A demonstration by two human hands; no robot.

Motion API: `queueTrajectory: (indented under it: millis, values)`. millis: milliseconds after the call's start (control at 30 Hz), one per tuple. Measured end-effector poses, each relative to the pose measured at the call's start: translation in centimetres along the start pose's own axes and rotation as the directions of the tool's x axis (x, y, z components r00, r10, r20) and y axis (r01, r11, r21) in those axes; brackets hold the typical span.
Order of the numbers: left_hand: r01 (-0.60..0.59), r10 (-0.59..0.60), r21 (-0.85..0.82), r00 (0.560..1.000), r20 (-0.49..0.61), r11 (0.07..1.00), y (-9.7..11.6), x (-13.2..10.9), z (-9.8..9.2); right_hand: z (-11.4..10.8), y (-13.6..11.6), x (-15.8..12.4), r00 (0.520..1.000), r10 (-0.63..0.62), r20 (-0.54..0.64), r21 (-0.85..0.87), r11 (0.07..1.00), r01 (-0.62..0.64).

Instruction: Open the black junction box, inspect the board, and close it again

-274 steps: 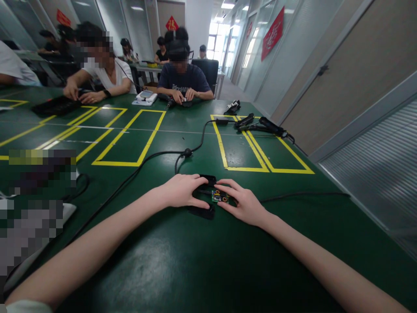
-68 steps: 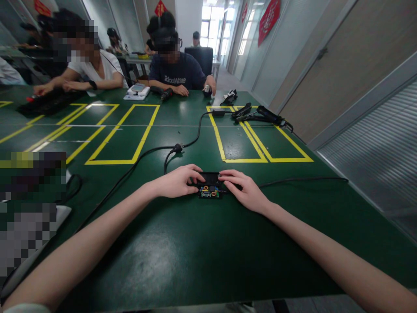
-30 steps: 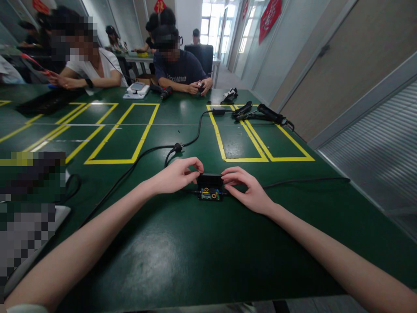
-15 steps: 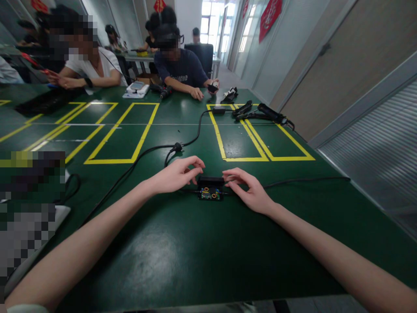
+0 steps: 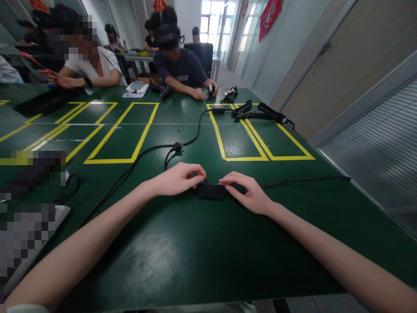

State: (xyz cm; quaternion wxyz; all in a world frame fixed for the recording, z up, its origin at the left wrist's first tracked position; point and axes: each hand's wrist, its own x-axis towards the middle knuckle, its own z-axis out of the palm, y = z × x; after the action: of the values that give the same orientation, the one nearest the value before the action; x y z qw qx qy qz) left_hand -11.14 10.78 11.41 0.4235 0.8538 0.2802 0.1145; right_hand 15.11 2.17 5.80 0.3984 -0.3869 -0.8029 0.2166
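A small black power adapter box [image 5: 211, 191] lies flat on the green table with its lid down over the circuit board. My left hand [image 5: 177, 178] is at the box's left end, fingers bent and slightly apart, thumb tip close to the corner. At the other end, my right hand [image 5: 247, 191] has its curved fingers by the upper right corner, with a gap above the thumb. Neither hand is wrapped around the box; whether the fingertips touch it I cannot tell. A black cable [image 5: 306, 179] runs off to the right from behind my right hand.
A black plug [image 5: 177, 147] and cord lie beyond my left hand. Yellow tape [image 5: 246, 159] outlines rectangles on the table. Farther right are another adapter [image 5: 219, 111] and black tools [image 5: 269, 114]. People sit across the table; a pixelated object [image 5: 29, 243] is at left.
The box's lid, raised before with the circuit board showing, is now down over it. Both hands have come slightly lower and closer around the box. Across the table, a person's held part has shifted.
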Motion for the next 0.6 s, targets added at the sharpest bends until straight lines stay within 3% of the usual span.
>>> queueTrajectory:
  millis: [167, 400, 600]
  values:
    - [-0.046, 0.043, 0.114, 0.999, 0.030, 0.992, -0.3, 0.1, 0.5, 0.0, 0.0, -0.1, 0.999, -0.039, 0.021, -0.057, 0.998, 0.040]
    - [-0.011, 0.019, 0.196, 0.999, -0.036, 0.980, -0.7, 0.3, 1.3, 0.2, 0.0, -0.1, 0.996, -0.081, 0.038, -0.124, 0.989, 0.086]
    - [-0.019, 0.041, 0.473, 0.998, -0.037, 0.881, 0.0, 0.3, 2.7, 0.6, 0.1, 0.1, 0.995, -0.093, 0.027, -0.120, 0.988, 0.096]
